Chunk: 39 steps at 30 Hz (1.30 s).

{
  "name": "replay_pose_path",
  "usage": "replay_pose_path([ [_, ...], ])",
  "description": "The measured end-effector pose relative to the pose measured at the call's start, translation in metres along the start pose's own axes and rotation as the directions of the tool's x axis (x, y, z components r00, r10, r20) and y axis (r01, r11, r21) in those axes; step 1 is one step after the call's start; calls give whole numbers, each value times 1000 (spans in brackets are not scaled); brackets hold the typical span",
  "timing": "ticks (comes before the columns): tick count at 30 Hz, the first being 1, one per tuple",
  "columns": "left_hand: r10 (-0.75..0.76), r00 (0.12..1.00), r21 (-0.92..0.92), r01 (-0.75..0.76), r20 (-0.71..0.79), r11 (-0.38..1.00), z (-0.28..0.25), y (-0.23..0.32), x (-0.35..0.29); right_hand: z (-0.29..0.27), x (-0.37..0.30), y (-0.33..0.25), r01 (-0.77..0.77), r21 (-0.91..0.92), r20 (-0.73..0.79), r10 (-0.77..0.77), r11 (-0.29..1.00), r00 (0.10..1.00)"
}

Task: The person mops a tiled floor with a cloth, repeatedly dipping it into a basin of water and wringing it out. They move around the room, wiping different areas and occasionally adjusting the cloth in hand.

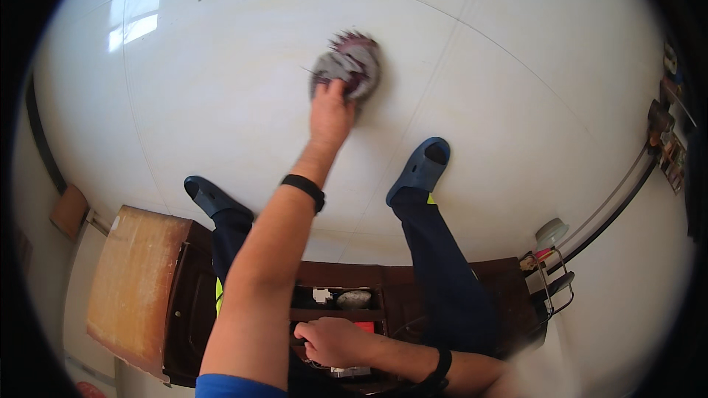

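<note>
Fringed grey-maroon cloth (346, 66), upper centre of frame, at white floor (236, 96); left hand (332, 112) grip closed on its lower edge. Right hand (333, 343), lower centre: grip, cannot tell. Risk: shallow pinch, folds could slip.

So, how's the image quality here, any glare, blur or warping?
Head view: window-like glare at upper left on the glossy white tiled floor; head view: the grey-and-maroon fringed bundle under the bare left hand looks softly blurred, with faint shadow on its right; head view: fisheye distortion bends the floor's lines, the corners go black, and a pale lower-right patch is too smeared to identify.
</note>
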<state>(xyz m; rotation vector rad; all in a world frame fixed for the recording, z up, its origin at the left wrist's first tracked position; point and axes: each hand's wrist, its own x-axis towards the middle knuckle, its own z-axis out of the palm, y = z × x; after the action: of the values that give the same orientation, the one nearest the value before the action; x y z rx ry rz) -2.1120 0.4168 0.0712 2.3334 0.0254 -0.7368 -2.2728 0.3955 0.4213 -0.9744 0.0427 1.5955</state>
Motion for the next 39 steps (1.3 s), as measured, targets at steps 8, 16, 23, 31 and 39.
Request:
replay_pose_path([
  [8,61,897,-47,-45,439,998,108,120,-38,-7,-54,25,415,-68,-475,-395,907,786],
  [16,56,837,-352,167,544,921,-44,145,-79,-21,-31,-5,200,-206,-306,-257,958,917],
  [23,-34,925,-498,234,378,835,-175,58,-45,-45,21,-44,99,-118,-271,-128,988,954],
  [31,-246,969,-494,197,-35,847,-396,-130,-16,-47,88,-57,-187,-39,-197,176,982,965],
  [39,-386,906,-372,301,-176,878,-480,-307,70,-47,118,-56,-237,-2,-239,230,971,943],
])
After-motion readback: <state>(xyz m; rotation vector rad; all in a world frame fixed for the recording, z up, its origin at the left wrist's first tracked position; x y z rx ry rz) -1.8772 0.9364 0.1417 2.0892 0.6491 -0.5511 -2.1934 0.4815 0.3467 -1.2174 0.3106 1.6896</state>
